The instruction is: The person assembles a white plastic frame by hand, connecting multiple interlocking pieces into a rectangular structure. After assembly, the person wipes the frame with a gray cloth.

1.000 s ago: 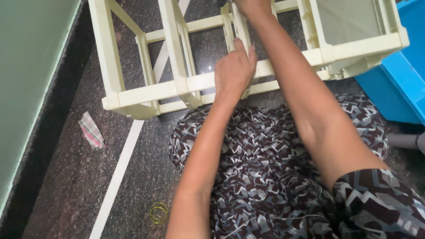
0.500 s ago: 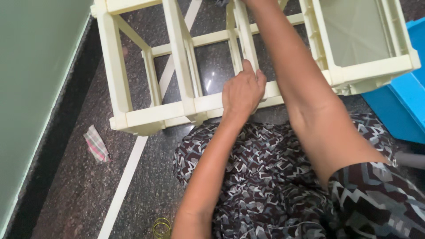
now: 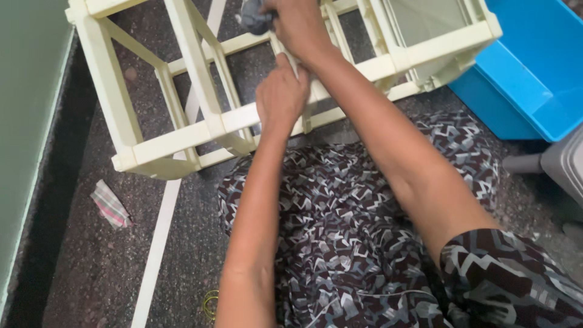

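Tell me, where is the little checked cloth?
In the head view, the checked cloth lies on the dark floor at the left, below the cream rack and beside the white stripe.

Cream plastic rack frame (image 3: 182,135), open bars and square bays, lying on its side on dark speckled floor, tilted slantwise across the view; nearest rail gripped from above. Grey crumpled cloth (image 3: 255,19) bunched, pressed against an inner upright bar.

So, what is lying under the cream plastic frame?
Through the cream plastic frame shows dark speckled floor with a white stripe. The hands and bars cover the rest.
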